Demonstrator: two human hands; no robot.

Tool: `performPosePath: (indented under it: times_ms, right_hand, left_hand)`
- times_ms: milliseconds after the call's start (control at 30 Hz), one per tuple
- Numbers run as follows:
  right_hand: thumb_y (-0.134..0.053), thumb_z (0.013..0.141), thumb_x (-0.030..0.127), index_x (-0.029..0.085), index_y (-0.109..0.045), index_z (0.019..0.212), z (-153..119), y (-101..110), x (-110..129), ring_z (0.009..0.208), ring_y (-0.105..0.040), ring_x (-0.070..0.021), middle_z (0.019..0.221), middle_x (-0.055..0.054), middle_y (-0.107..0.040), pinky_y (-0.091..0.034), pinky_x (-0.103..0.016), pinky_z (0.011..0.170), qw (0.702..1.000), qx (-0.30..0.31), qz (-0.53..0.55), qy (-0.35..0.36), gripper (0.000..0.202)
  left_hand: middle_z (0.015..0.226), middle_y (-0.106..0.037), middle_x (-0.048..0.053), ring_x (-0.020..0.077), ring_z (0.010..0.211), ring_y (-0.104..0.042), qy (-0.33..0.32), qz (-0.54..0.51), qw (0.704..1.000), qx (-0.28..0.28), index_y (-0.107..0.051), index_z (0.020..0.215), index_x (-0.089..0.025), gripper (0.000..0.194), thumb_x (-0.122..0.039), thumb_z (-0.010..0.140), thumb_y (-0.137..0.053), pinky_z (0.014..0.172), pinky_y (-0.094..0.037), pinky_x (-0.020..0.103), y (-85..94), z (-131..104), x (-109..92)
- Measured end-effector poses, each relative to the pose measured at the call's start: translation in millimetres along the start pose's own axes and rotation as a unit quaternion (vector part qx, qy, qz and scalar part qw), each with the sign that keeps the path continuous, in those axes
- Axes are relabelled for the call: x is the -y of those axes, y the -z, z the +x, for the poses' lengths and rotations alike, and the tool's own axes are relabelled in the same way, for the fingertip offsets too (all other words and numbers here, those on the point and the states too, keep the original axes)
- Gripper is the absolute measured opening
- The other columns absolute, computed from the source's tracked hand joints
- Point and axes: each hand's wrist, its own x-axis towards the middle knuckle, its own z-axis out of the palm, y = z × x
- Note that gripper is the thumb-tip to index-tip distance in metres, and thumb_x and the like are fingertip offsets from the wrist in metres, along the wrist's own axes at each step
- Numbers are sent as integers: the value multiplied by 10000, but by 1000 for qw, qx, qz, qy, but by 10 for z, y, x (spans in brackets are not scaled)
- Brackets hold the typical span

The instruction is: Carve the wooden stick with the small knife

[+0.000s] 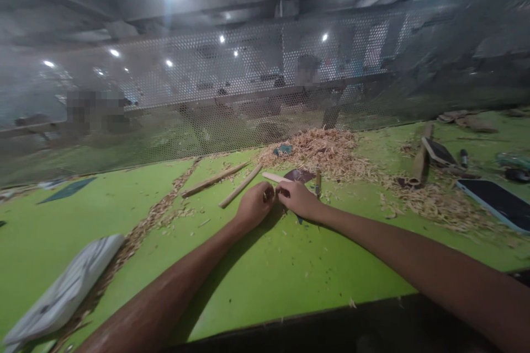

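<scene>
My left hand (255, 202) and my right hand (303, 198) meet over the middle of the green table. The fingers of both are curled into a pinch, close together. Whatever they grip, if anything, is hidden or too small to make out. Just beyond the right fingers lies a pale wooden stick (273, 177), partly covered by that hand. A dark brown sheet (300, 175) and a short upright-looking brownish piece (318, 182) are behind the right hand. To the left of my left hand rest a second pale stick (240, 186) and a longer brown stick (215, 179).
A heap of wood shavings (323, 149) sits against the mesh screen (232, 94). On the right are a blue-edged phone (499, 204), a bamboo tube (421, 160) and a black marker (464, 158). A white sole-shaped object (66, 287) lies front left, a dark green sheet (66, 190) behind it.
</scene>
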Motion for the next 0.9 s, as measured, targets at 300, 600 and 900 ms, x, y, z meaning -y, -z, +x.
performPosePath:
  times_ms: [300, 600, 900]
  right_hand:
    - [-584, 912, 93, 144, -661, 844, 2, -3, -29, 698, -516, -126, 810, -37, -648, -342, -249, 633, 1000, 2, -8, 29, 115]
    - [-589, 927, 104, 142, -694, 902, -1, -20, -43, 723, -534, -135, 850, -53, -669, -350, -251, 640, 999, -4, -18, 34, 115]
    - [-568, 948, 106, 121, -727, 961, 4, -27, -35, 663, -526, -115, 879, -72, -691, -344, -235, 580, 1000, 1, 0, 21, 161]
  left_hand:
    - [754, -628, 5, 157, 689, -525, -1, -7, 1000, 0, -623, 800, -180, 104, -99, 865, -638, 652, -369, 254, -40, -1, 46]
    - [756, -634, 5, 159, 705, -541, 2, -6, 1000, -8, -620, 801, -173, 106, -85, 840, -664, 659, -375, 255, -32, 3, 37]
    - [793, -669, 19, 158, 705, -549, -18, -18, 1000, -11, -645, 845, -165, 89, -76, 847, -653, 658, -388, 257, -42, 1, 53]
